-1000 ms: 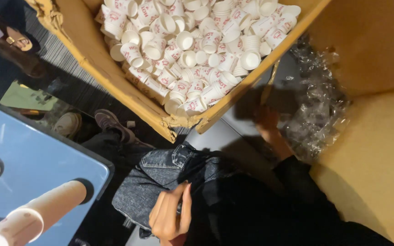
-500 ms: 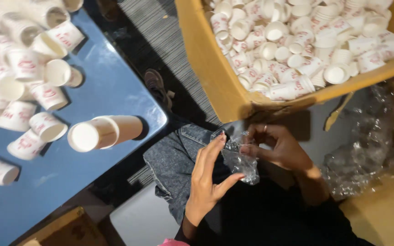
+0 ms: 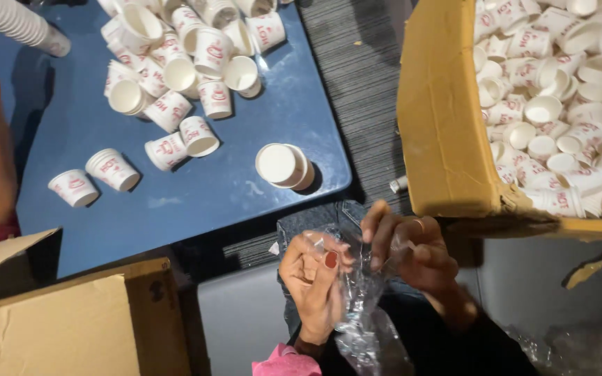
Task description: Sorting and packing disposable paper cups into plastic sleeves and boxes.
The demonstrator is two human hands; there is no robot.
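1. Two hands, left hand [image 3: 313, 278] and right hand [image 3: 412, 247], both pinch a clear plastic sleeve [image 3: 360, 306] just below the blue table [image 3: 196, 188].
2. Many paper cups [image 3: 175, 76] lie loose on that table; more fill the cardboard box [image 3: 447, 139] to its right, unsleeved.

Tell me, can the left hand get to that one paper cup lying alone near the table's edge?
Probably yes. The lone paper cup lies just above the left hand, with bare blue table between. But both hands, the right hand too, are holding a clear plastic bag.
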